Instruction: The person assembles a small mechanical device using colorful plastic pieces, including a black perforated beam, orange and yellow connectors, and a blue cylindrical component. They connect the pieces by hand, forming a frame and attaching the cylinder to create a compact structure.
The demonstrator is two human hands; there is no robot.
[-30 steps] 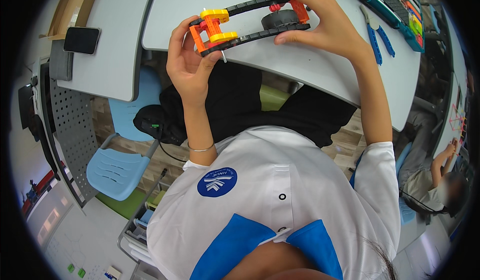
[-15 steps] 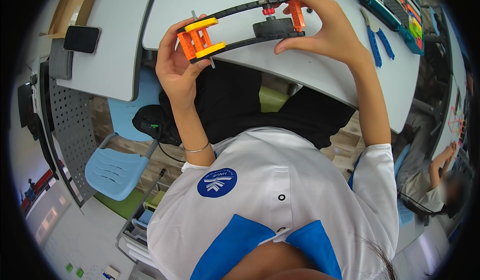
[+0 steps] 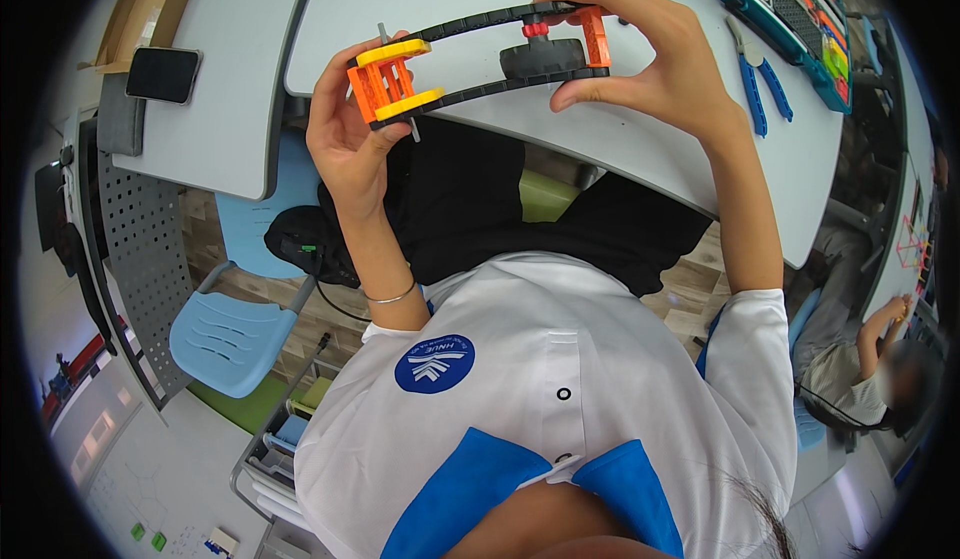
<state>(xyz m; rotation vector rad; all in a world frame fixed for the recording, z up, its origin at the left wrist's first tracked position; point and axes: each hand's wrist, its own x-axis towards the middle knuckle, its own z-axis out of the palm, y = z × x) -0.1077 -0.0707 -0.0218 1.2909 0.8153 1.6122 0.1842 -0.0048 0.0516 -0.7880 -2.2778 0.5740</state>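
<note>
Between my two hands is a plastic building-kit frame (image 3: 470, 98) with two long, curved black beams. My left hand (image 3: 347, 149) grips its left end, where orange blocks (image 3: 372, 89) and yellow curved pieces (image 3: 410, 102) are joined and a grey axle (image 3: 416, 130) sticks out. My right hand (image 3: 660, 64), thumb below and fingers above, pinches the right end beside an upright orange block (image 3: 595, 39). Inside that end sit a black wheel (image 3: 541, 60) and a small red piece (image 3: 536, 30). The fingertips behind the frame are partly hidden.
Blue-handled pliers (image 3: 755, 77) lie on the white table (image 3: 660, 154) at right, near a teal parts tray (image 3: 785, 39). A phone (image 3: 163, 76) rests on the left table. A light-blue chair (image 3: 228, 344) stands at left; another person (image 3: 850, 384) sits at far right.
The left end of the frame has shifted slightly left with my left hand. The frame is turned a little, and both hands keep their grip.
</note>
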